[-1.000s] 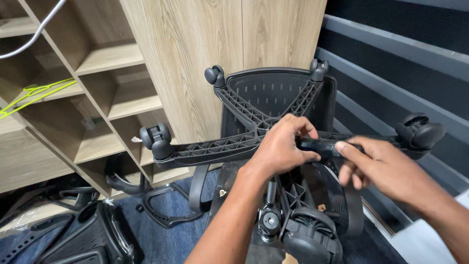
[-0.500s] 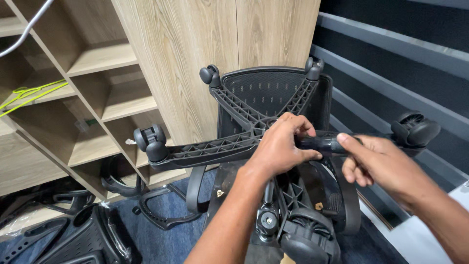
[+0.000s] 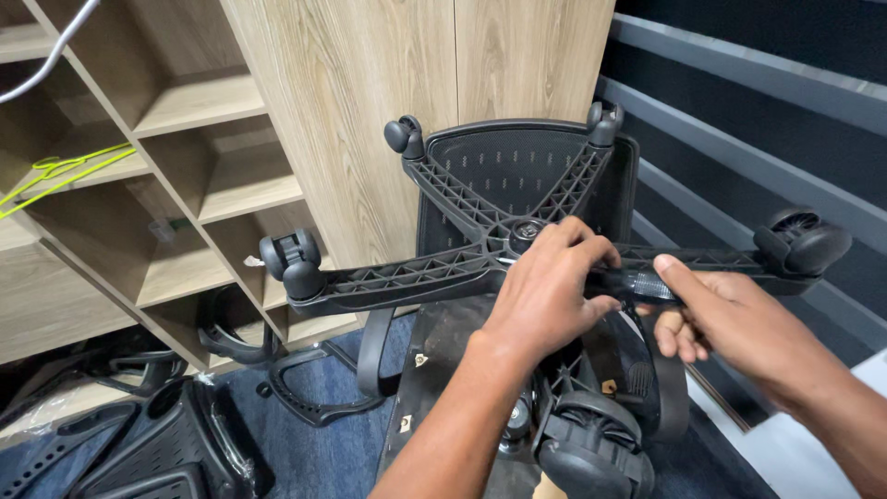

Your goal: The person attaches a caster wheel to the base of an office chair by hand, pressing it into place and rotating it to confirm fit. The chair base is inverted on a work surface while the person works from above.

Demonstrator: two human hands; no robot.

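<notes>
A black five-armed chair base (image 3: 434, 273) stands upside down over the underside of an overturned chair seat (image 3: 443, 370), its castor wheels pointing up and outward, and both hands meet at its middle. The left hand (image 3: 545, 291) is curled down over the hub (image 3: 528, 231), fingers bent and closed around the spot where the ribbed arms join, so the hub lies directly under and just ahead of its knuckles. The right hand (image 3: 730, 319) comes in from the right and grips a dark cylindrical piece (image 3: 637, 282) whose long axis runs roughly sideways, in line with the base arm that ends in the right castor (image 3: 802, 242); thumb on top, fingers wrapped beneath. The cylinder's inner end touches the left hand's fingertips, so the two hands sit just beside each other, the left one nearer the hub. A wooden shelf unit (image 3: 203, 102) stands behind, with loose black chair parts (image 3: 139, 444) on the blue floor at the left
</notes>
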